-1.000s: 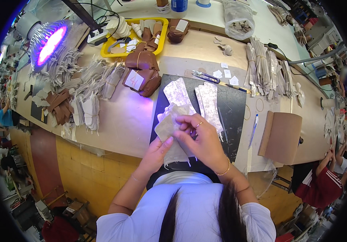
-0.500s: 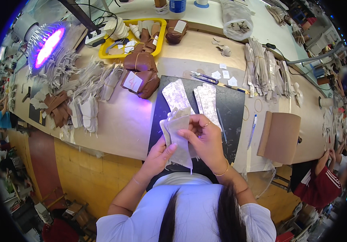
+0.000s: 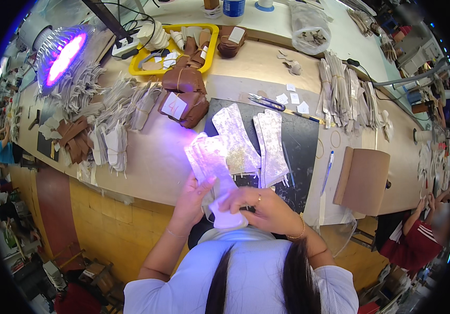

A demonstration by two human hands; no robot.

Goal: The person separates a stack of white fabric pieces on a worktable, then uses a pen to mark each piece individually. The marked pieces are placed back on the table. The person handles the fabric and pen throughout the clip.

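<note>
Just above the worktop edge [image 3: 146, 193], close to the body | left hand [image 3: 196, 196] grips the pale sole-shaped piece [image 3: 212, 162] along its side | right hand [image 3: 269, 209] pinches its lower end | two similar pieces [image 3: 251, 144] lie on the black mat [image 3: 300, 138] just beyond the hands | judgement: hold flat, keep thumbs off the lit face, keep edges aligned.

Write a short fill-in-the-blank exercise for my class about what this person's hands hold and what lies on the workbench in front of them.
1. Both hands, the left hand and the right hand, hold one pale ____-shaped piece.
2. Two more such pieces lie on a ____ mat.
3. The tray at the far side of the bench is ____.
4. The lamp at the far left glows ____.

Missing words: insole; black; yellow; purple
</note>
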